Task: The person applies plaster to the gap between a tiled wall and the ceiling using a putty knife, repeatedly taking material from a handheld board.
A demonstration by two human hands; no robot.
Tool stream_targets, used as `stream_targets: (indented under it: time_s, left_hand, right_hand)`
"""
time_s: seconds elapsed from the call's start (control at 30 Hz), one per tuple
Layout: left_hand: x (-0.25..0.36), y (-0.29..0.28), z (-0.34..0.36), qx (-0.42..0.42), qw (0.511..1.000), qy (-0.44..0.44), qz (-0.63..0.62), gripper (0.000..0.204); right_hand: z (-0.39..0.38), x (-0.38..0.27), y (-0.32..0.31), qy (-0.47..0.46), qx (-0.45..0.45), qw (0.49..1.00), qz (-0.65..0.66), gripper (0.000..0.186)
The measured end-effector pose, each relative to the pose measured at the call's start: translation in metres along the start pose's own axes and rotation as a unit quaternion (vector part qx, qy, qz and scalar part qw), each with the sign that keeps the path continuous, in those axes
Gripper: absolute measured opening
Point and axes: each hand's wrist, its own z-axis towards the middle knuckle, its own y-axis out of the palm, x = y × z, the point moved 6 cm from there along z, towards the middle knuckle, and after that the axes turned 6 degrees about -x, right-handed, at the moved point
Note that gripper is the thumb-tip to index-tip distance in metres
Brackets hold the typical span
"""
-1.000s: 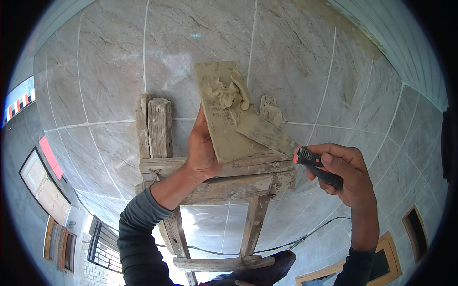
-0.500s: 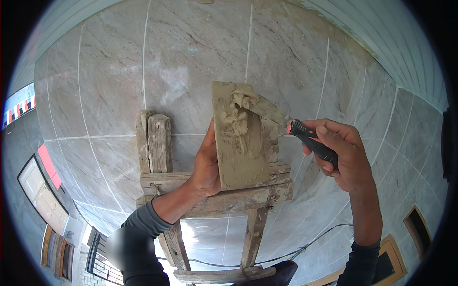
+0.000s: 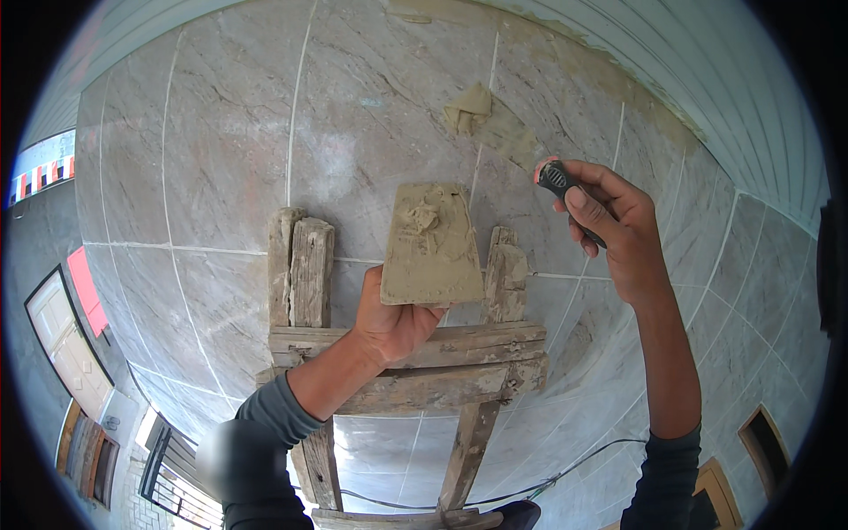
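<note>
- The right grip (image 3: 618,230) is wrapped around the black-and-red handle of a putty knife (image 3: 555,178); the thumb lies along the near face of the handle.
- The putty knife is raised in front of the tiled wall (image 3: 221,177), above and to the right of the mortar board. Its long axis is diagonal: the handle end points to the lower right, the blade tip to the upper left.
- The blade crosses a vertical grout line in the view. Whether it touches the tile cannot be told.
- A lump of mortar (image 3: 471,104) sits at the blade tip; the rest of the blade carries a thin coat.
- The left grip (image 3: 389,327) holds the mortar board (image 3: 433,274) at its lower end. The thumb is at the left edge; the fingers are partly hidden behind the board.
- The mortar board has its coated face toward the camera. Its long axis runs up and down in the view, with the narrower-looking end pointing upward, away from the person.
- A mound of mortar (image 3: 422,218) lies on the upper half of the mortar board, well apart from the blade.
- A weathered timber frame (image 3: 459,386) stands below the mortar board, in front of the tiled wall.
- A mortar smear (image 3: 583,57) follows the wall's upper edge, beside the ribbed ceiling panel (image 3: 760,106).
</note>
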Motion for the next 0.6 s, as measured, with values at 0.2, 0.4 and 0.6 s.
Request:
stream_targets:
  time_s: [0.2, 0.4, 0.6]
  left_hand:
    - [0.003, 0.001, 0.000, 0.000, 1.000, -0.001, -0.006, 0.034]
    - [-0.002, -0.004, 0.000, -0.007, 1.000, -0.011, -0.014, 0.034]
    - [-0.005, -0.003, -0.002, -0.018, 0.999, -0.034, -0.026, 0.034]
  right_hand:
    - [0.035, -0.014, 0.000, -0.134, 0.056, 0.984, -0.102, 0.027]
    - [0.112, -0.054, -0.006, -0.398, 0.181, 0.781, -0.446, 0.028]
    - [0.172, -0.041, -0.021, -0.454, 0.147, 0.679, -0.559, 0.032]
